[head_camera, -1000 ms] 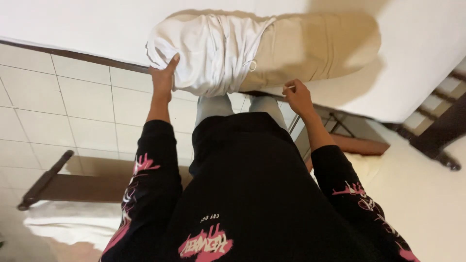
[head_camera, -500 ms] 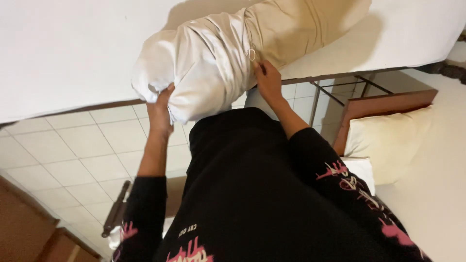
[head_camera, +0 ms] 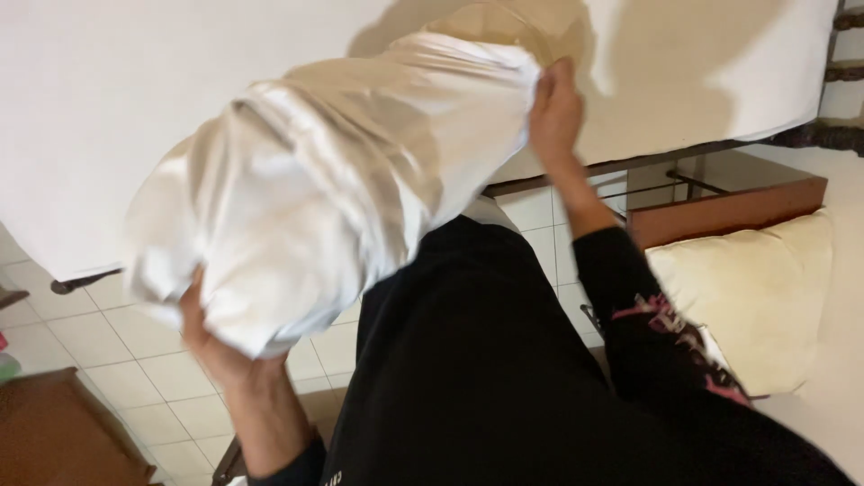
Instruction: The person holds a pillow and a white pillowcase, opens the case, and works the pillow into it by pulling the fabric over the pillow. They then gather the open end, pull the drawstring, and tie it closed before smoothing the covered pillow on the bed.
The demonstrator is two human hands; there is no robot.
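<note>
A white pillowcase [head_camera: 333, 180] is bunched around a cream pillow [head_camera: 513, 22], which lies tilted across the edge of a white-sheeted bed [head_camera: 108, 99]. My left hand [head_camera: 211, 346] grips the lower, closed end of the pillowcase from underneath, lifted off the bed. My right hand [head_camera: 556, 112] clutches the pillowcase's open edge higher up, where the cream pillow sticks out. Both arms wear black sleeves with pink print.
A second cream pillow [head_camera: 756, 297] lies at the right against a brown wooden frame [head_camera: 720, 211]. The floor below is pale tile [head_camera: 108, 360]. A brown wooden piece of furniture [head_camera: 54, 436] stands at the bottom left. Dark bed-frame bars [head_camera: 648, 184] run under the mattress.
The pillow has swung from lying flat on the bed to tilted, its covered end lifted toward me. My left hand dropped beneath that end; my right hand moved up along the case's edge.
</note>
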